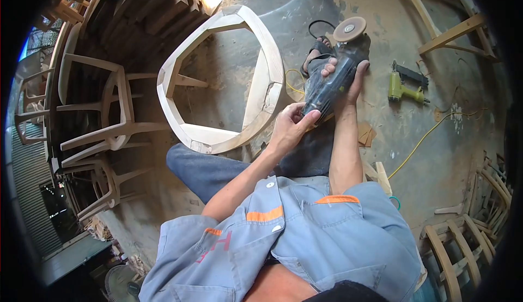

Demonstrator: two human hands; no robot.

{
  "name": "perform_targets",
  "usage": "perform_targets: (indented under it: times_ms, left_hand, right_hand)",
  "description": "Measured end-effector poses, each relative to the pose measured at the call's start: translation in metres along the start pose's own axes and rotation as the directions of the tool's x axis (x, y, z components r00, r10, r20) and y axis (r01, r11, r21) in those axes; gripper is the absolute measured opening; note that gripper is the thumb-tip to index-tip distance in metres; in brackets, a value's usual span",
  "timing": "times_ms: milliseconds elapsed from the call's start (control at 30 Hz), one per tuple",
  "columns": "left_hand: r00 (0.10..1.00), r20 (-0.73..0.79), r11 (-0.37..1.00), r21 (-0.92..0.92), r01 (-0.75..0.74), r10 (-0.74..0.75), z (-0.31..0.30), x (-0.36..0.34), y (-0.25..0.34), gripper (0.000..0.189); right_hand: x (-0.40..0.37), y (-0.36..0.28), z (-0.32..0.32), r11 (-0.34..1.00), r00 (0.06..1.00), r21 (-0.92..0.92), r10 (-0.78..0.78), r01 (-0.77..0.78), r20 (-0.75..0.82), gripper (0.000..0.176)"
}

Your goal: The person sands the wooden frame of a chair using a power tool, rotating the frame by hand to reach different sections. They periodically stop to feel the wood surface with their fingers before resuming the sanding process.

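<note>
A dark angle grinder (339, 78) with a round sanding disc (349, 29) at its top end is held up over my legs. My right hand (357, 81) is wrapped round its body, the fingers showing on the near side. At the grinder's rear end my left hand (292, 123) grips the casing between thumb and fingers. Just left of the tool stands a pale wooden ring-shaped frame (169, 92), made of joined pieces, with a rough dark crack or joint on its right side. It rests close to my bent leg.
Wooden chair frames (122, 92) and stacked boards (158, 2) stand at the left. On the floor at the right lie a green nail gun (403, 88) and a yellow hose (418, 144). More wooden frames (447, 255) are at the lower right.
</note>
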State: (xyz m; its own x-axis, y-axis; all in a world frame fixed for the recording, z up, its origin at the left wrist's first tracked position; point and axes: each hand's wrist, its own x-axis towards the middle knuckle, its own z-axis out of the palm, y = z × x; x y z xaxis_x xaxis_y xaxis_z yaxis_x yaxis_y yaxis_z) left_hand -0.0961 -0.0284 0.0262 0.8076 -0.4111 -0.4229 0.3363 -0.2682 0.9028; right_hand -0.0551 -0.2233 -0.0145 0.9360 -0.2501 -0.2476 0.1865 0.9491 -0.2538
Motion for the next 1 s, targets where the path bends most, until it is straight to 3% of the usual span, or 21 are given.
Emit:
perform_targets:
  times_ms: [100, 200, 333, 433, 533, 633, 667, 700, 733, 800, 900, 1000]
  left_hand:
    - [0.995, -0.059, 0.996, -0.052, 0.074, -0.077, 0.001, -0.003, 0.016, 0.059]
    - [0.978, -0.003, 0.978, -0.014, 0.207, -0.207, -0.007, -0.007, 0.013, 0.058]
    - [0.963, 0.044, 0.958, -0.096, 0.268, -0.265, -0.005, -0.009, 0.020, 0.052]
    - [0.981, 0.070, 0.950, -0.246, 0.194, -0.182, -0.001, -0.008, 0.011, 0.047]
    - [0.981, 0.082, 0.959, -0.210, 0.188, -0.175, 0.000, -0.010, 0.009, 0.046]
    - [0.980, 0.116, 0.979, -0.101, 0.175, -0.163, -0.009, -0.016, 0.006, 0.056]
    - [0.999, -0.005, 0.988, 0.152, -0.040, 0.041, -0.016, -0.020, 0.004, 0.062]
    - [0.962, -0.077, 0.888, 0.411, -0.207, 0.260, -0.028, -0.032, -0.001, 0.068]
    - [0.876, -0.091, 0.695, 0.650, -0.308, 0.473, -0.043, -0.042, -0.006, 0.073]
    - [0.749, -0.077, 0.291, 0.943, -0.159, 0.658, -0.084, -0.056, -0.019, 0.088]
    - [0.787, -0.074, 0.196, 0.979, -0.061, 0.613, -0.130, -0.062, -0.085, 0.083]
    - [0.853, -0.053, 0.218, 0.973, -0.072, 0.519, -0.140, -0.055, -0.095, 0.073]
  right_hand:
    - [0.002, -0.001, 0.000, 0.998, 0.997, -0.062, 0.007, -0.003, 0.071, 0.085]
    - [-0.001, 0.000, 0.003, 0.994, 0.995, -0.105, 0.006, 0.004, 0.095, 0.084]
    - [0.000, 0.002, 0.004, 0.996, 0.994, -0.092, 0.025, -0.015, 0.108, 0.084]
    - [0.002, 0.002, 0.002, 0.991, 0.995, -0.135, 0.037, -0.024, 0.097, 0.087]
    - [0.002, 0.002, 0.004, 0.988, 0.991, -0.140, 0.077, -0.061, 0.111, 0.090]
    - [0.005, 0.004, -0.002, 0.990, 0.982, -0.069, 0.134, -0.126, 0.135, 0.091]
    - [0.006, 0.003, -0.005, 0.987, 0.977, -0.041, 0.159, -0.154, 0.143, 0.092]
    - [0.004, 0.002, -0.003, 0.988, 0.982, -0.060, 0.146, -0.140, 0.120, 0.092]
    - [0.001, 0.002, 0.000, 0.989, 0.986, -0.080, 0.133, -0.126, 0.099, 0.092]
    - [-0.001, 0.000, 0.003, 0.989, 0.992, -0.106, 0.112, -0.106, 0.055, 0.091]
    - [0.001, 0.000, 0.002, 0.987, 0.988, -0.059, 0.149, -0.147, 0.027, 0.091]
    - [0.005, 0.000, -0.005, 0.983, 0.981, -0.063, 0.179, -0.174, 0.081, 0.091]
